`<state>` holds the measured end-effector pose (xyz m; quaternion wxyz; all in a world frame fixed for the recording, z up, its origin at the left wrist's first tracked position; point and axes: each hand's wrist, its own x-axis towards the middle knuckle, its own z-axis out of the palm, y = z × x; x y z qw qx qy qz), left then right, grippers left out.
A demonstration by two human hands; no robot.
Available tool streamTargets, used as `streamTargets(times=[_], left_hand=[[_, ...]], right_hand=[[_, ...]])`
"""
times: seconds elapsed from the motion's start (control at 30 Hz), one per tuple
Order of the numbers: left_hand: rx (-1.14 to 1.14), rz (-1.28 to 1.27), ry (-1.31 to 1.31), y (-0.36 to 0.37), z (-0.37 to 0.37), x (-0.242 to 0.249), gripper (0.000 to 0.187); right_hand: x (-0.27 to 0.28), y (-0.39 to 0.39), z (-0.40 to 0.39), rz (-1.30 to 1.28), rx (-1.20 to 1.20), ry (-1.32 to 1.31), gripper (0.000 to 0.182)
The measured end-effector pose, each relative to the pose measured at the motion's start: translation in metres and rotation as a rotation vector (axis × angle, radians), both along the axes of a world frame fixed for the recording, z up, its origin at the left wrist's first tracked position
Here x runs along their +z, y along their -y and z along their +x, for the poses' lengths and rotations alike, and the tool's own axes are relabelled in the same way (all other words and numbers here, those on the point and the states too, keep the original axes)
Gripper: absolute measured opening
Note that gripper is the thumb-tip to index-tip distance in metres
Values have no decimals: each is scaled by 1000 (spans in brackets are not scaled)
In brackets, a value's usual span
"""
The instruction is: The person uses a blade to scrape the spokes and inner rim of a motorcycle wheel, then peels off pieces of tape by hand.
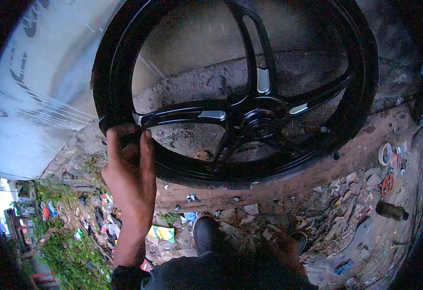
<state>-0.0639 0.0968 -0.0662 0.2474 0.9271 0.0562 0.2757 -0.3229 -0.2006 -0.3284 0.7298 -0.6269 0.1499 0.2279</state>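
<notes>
So the grip first: the left hand [133,176] was closed on the lower left edge of a big black wheel [260,108], two digits up against the rim with a bit of a gap between them. Too dark in there to tell if anything else was tucked between them. The right hand [289,251] was down low, kinda lost in shadow, so I can't tell if it was spread or pressed together.

The wheel itself took up most of the upper view, face-on, with black spokes, little silver patches and a round hub in the middle. A brownish strip of ground [279,191] ran just below it, with broken stones around. Two shoes [206,234] poked out underneath.

Over on the right there was a whitish ring [385,153], then orange-handled scissors [387,184] near it, and a dark bottle [391,211] lying on its side. Left side had a pale, scratched-up wall [47,92], with green plants [62,251] and scattered litter [162,234] lower down.
</notes>
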Motion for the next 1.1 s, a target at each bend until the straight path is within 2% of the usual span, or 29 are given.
streamTargets(times=[0.07, 0.1, 0.17, 0.3, 0.4, 0.5, 0.77, 1.0, 1.1], left_hand=[[7, 82, -8, 1, -1, 3, 22], [10, 129, -16, 1, -1, 5, 23], [15, 221, -34, -1, -1, 8, 25], [-11, 392, -25, -9, -3, 12, 27], [-23, 499, -21, -15, -2, 12, 27], [-37, 573, -10, -16, -1, 13, 27], [-2, 644, -116, -10, 3, 23, 19], [-10, 623, -103, -11, 9, 20, 15], [-38, 596, -90, -13, 12, 20, 14]], right_hand=[[-38, 14, -33, -1, -43, -200, 38], [-39, 15, -34, -3, -64, -299, 36], [-40, 18, -36, -203, 109, -194, 35], [-3, 9, -12, -591, 453, 31, 32], [-8, 8, -11, -173, 278, -223, 36], [0, 3, -5, -484, 412, -105, 37], [-29, 14, -22, -456, 371, 68, 36], [-19, 13, -18, -441, 346, -16, 38], [-14, 13, -15, -357, 325, -30, 38]])
